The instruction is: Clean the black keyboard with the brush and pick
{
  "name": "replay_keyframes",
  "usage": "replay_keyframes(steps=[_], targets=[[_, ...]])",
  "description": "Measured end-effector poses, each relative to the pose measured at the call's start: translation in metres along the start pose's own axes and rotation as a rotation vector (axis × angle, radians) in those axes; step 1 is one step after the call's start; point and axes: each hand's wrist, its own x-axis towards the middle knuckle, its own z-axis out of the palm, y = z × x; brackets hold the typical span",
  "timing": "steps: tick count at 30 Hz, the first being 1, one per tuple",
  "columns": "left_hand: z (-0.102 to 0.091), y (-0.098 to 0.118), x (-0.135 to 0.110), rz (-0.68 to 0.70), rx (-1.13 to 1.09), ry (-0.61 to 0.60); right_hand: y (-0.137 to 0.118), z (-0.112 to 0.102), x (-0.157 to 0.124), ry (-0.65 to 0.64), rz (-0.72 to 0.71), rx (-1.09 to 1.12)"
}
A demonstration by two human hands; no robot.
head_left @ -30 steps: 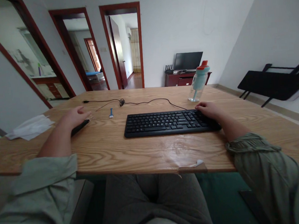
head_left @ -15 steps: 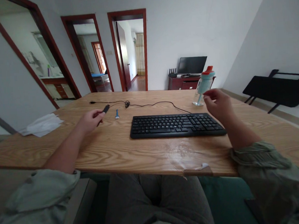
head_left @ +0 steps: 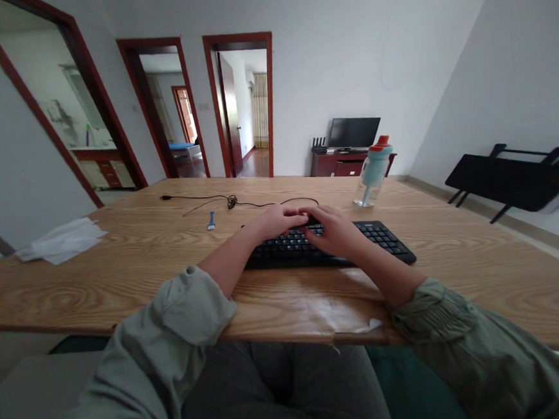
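Note:
My left hand (head_left: 277, 222) and my right hand (head_left: 329, 231) meet over the middle of the black keyboard (head_left: 383, 240). Between their bent fingertips is a small black stick-like object (head_left: 312, 220), mostly covered by the fingers. Both hands appear closed on it, though its ends are hidden. Part of the keys lies behind my hands and wrists. Left of the keyboard, a small blue tool with a white bristle-like end (head_left: 211, 221) rests on the wooden table.
The keyboard's black cable (head_left: 232, 201) runs, knotted, across the back of the table (head_left: 158, 264). A clear bottle with an orange lid (head_left: 372, 173) stands at the back right. Crumpled white tissue (head_left: 62, 241) lies at the left. Torn film (head_left: 366, 326) marks the front edge.
My left hand has carried the small black object rightward from beside the blue tool to above the keyboard. My right hand has moved left from near the bottle to join it.

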Motion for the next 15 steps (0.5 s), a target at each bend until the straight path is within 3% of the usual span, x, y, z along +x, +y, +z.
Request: replay_keyframes(steps=[3,5,7,10,15], targets=[[0.003,-0.008,-0.004,-0.036,-0.255,0.039,0.004,-0.002,0.001,0.012,0.071,0.212],[0.006,-0.012,-0.007,0.03,-0.301,0.124,0.003,0.0,0.005,0.076,0.176,0.367],[0.011,-0.016,-0.009,0.162,-0.145,0.163,0.002,0.002,0.009,0.188,0.317,0.535],[0.017,-0.019,-0.014,0.323,0.232,0.127,0.002,0.002,0.013,0.332,0.485,0.75],[0.022,-0.021,-0.017,0.331,0.416,0.21,0.005,0.002,0.012,0.368,0.583,0.887]])
